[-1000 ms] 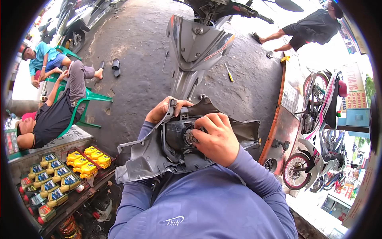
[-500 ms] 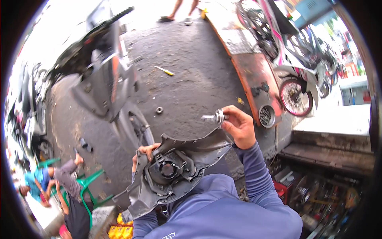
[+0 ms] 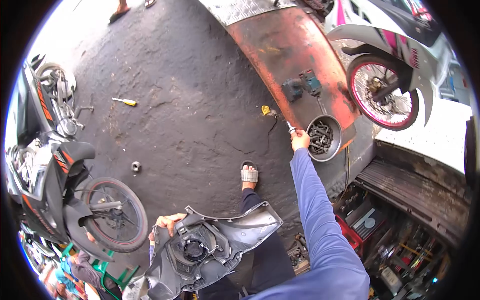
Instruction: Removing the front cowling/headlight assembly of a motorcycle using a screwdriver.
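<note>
My left hand [image 3: 169, 224] is closed on the upper left edge of a dark grey motorcycle headlight cowl [image 3: 250, 231]. The cowl lies tilted over my lap with its inner side up, a round socket opening [image 3: 196, 250] in its middle. Stretched far forward, my right hand [image 3: 300, 140] pinches a small headlight bulb [image 3: 291, 128], its glass end pointing away from me. That hand is right beside the rim of a metal bowl [image 3: 338, 145] full of bolts [image 3: 320, 138]; whether it touches the rim I cannot tell.
A cordless power tool [image 3: 302, 86] lies on the worn orange platform [image 3: 270, 47]. On the floor are a yellow-handled screwdriver [image 3: 125, 102], a metal ring [image 3: 136, 166] and a yellow scrap [image 3: 266, 110]. Motorcycles stand left [image 3: 75, 200] and right [image 3: 382, 92]. Tools fill a bin [image 3: 400, 260] at lower right.
My right hand has carried the bulb forward and right, from above the cowl to beside the bowl. The view has turned rightward. My left hand still holds the cowl.
</note>
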`<action>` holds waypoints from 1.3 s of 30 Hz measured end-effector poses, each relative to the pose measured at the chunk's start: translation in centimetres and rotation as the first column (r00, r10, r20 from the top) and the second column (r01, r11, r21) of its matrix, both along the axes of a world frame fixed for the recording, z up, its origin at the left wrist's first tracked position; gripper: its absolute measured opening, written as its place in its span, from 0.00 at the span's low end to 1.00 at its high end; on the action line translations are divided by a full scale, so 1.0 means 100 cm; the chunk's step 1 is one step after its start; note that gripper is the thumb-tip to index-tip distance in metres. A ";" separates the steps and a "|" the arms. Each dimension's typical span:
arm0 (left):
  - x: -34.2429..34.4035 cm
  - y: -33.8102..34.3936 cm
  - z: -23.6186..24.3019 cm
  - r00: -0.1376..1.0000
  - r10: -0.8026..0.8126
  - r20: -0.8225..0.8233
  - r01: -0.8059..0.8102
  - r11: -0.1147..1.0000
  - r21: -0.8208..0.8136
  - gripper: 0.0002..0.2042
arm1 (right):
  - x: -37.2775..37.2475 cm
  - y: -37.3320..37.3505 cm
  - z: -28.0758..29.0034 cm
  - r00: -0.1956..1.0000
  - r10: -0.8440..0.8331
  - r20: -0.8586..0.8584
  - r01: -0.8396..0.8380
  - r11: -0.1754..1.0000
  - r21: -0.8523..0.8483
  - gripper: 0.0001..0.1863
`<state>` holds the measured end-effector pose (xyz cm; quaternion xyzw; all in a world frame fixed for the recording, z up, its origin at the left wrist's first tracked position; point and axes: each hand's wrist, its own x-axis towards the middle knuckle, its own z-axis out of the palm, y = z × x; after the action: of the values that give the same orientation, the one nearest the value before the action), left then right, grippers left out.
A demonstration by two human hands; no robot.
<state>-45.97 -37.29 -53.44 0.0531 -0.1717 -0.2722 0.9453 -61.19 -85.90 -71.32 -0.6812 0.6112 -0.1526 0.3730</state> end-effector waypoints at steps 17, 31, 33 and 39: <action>-0.045 0.059 -0.075 0.733 0.553 -0.397 -0.323 0.796 0.512 0.46 | 0.036 0.157 0.119 0.720 -0.182 0.669 -0.629 0.236 0.741 0.53; -0.036 0.186 -0.116 0.390 0.705 -0.593 -0.363 0.709 0.604 0.46 | 0.165 0.343 0.018 0.762 -0.432 0.483 -0.370 0.322 0.871 0.28; -0.035 0.212 -0.130 0.197 0.778 -0.597 -0.389 0.620 0.681 0.45 | 0.171 0.361 -0.002 0.745 -0.418 0.520 -0.356 0.411 0.839 0.27; -0.055 0.263 -0.161 0.397 0.727 -0.560 -0.196 0.664 0.722 0.38 | 0.161 0.362 -0.040 0.791 -0.327 0.516 -0.373 0.412 0.832 0.23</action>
<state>-51.50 -10.96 -69.56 0.2364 0.3972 -0.0098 0.8867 -45.10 -49.71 -75.29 -0.2859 0.4266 -0.0014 0.8580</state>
